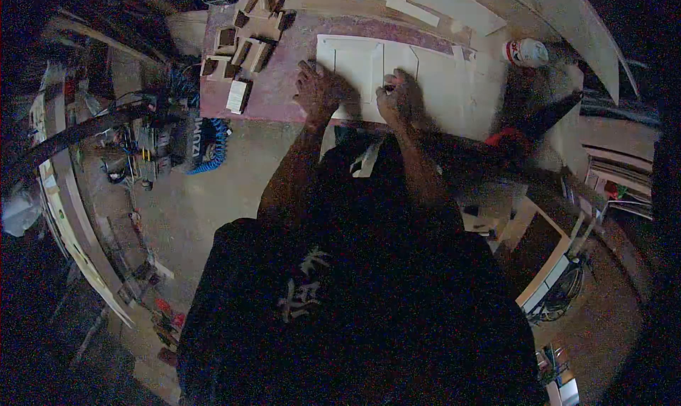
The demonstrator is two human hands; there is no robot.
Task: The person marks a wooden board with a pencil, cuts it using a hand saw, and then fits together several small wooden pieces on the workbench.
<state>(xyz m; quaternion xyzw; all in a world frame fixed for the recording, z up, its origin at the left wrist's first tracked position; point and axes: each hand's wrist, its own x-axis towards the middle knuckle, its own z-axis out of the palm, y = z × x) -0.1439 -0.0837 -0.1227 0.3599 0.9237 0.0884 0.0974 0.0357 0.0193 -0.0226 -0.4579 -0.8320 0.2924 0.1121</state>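
While wooden blocks (251,53) lie on the reddish surface (277,102) left of the white board (362,62), a small white box (238,96) also sits left of it, nearer the person. Next comes the left hand (319,94), at the board's left edge, fingers slightly spread; whether they grip anything, I cannot tell. The right hand (399,99) is over the board, fingers curled narrow; I cannot tell what, if anything, they hold. Right of the board stands a white tub (526,53).
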